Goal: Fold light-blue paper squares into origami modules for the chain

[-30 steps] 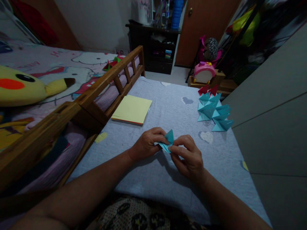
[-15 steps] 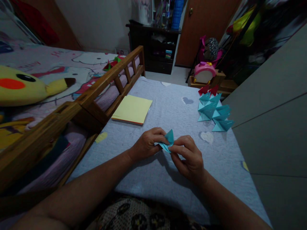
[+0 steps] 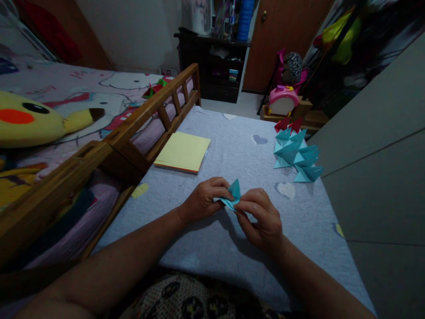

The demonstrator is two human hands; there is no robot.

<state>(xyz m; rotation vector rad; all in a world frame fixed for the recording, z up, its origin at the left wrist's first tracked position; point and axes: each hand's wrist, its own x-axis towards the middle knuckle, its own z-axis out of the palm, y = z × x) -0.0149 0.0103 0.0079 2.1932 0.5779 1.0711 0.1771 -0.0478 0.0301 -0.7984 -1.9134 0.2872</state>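
Between my two hands is a small folded piece of blue origami paper, held just above the bed surface, with one pointed flap standing up. My left hand pinches its left side, fingers closed over the paper. On the other side, my right hand grips the lower right edge between thumb and fingertips. Both hands cover part of the folds. Several finished-looking blue folded paper pieces stand in a cluster at the right edge, with red folded paper behind them.
A stack of square paper, yellow on top, lies ahead on the left. A wooden bed rail runs along the left side, with a yellow plush toy beyond it. A pale cabinet borders the right.
Almost nothing differs. The fingertips of my right hand have shifted very slightly on the lower edge of the blue paper; my left hand stays in place.
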